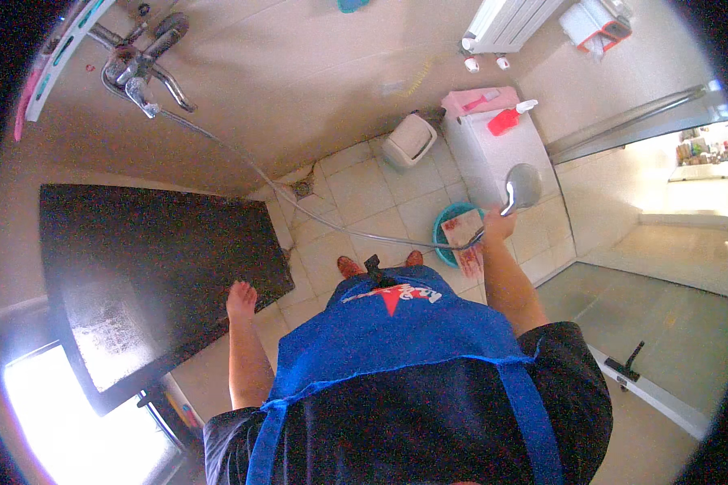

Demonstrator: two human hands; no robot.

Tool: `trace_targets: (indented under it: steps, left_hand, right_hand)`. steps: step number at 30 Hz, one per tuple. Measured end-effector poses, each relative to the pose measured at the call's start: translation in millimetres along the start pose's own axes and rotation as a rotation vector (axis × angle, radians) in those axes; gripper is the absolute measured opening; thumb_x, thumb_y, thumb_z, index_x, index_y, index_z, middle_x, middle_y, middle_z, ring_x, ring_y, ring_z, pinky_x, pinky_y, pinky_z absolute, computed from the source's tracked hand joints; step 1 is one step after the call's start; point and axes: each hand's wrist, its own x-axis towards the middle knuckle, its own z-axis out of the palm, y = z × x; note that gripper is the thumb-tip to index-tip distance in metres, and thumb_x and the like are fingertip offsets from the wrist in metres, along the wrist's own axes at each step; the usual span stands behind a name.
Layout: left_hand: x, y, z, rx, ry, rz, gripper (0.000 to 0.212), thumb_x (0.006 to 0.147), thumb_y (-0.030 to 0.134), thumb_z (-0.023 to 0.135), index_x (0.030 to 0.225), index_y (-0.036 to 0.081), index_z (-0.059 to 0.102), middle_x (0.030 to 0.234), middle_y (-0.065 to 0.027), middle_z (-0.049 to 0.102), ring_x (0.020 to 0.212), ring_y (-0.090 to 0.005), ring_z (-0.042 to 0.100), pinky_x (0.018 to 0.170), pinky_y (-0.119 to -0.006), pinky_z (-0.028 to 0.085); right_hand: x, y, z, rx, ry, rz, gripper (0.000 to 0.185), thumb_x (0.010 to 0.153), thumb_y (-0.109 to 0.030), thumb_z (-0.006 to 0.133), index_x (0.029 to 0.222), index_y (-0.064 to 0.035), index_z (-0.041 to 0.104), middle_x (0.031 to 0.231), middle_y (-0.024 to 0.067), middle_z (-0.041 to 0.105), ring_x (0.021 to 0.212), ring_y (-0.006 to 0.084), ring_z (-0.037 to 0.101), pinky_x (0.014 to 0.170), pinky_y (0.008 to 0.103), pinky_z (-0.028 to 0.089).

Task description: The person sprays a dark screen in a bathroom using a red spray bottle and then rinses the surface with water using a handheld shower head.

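Note:
My right hand [498, 224] grips the handle of a shower head [525, 185], whose round face is held out in front of it. From this hand a metal shower hose [340, 227] runs left in a long curve to the chrome mixer tap [127, 68] on the wall. Below and beside the hand, a red-stained light board [461, 229] leans across a teal plastic basin [438, 233] on the floor. My left hand [241, 298] is over the edge of a black sink or tabletop [158, 242], fingers loosely apart and nothing visible in them.
A white cabinet or appliance [482, 142] bears a pink cloth [455, 100] and a red spray bottle [503, 121]. Beside it stands a swing-lid bin [407, 142]. A floor drain [303, 189] lies near the wall. At right is a door [649, 315] with a black handle.

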Motion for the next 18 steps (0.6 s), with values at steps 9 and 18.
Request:
trace_targets:
  steps: [9, 18]
  left_hand:
    - [-8, -46, -38, 0.186, 0.181, -0.046, 0.018, 0.08, 0.021, 0.057, 0.078, 0.004, 0.053, 0.065, -0.0051, 0.05, 0.048, -0.0142, 0.044, 0.041, -0.028, 0.038]
    - [-32, -32, 9, 0.484, -0.013, 0.04, 0.021, 0.078, 0.028, 0.061, 0.085, 0.009, 0.056, 0.078, -0.0022, 0.056, 0.065, -0.0147, 0.055, 0.054, -0.027, 0.047]
  right_hand:
    - [30, 25, 24, 0.178, 0.022, 0.097, 0.032, 0.073, -0.016, 0.068, 0.09, -0.0018, 0.045, 0.068, 0.0075, 0.053, 0.048, 0.0148, 0.051, 0.041, 0.0276, 0.043]
    - [35, 41, 30, 0.253, -0.01, -0.001, 0.032, 0.072, -0.016, 0.069, 0.09, -0.002, 0.046, 0.071, 0.0084, 0.054, 0.055, 0.0183, 0.053, 0.046, 0.0294, 0.045]
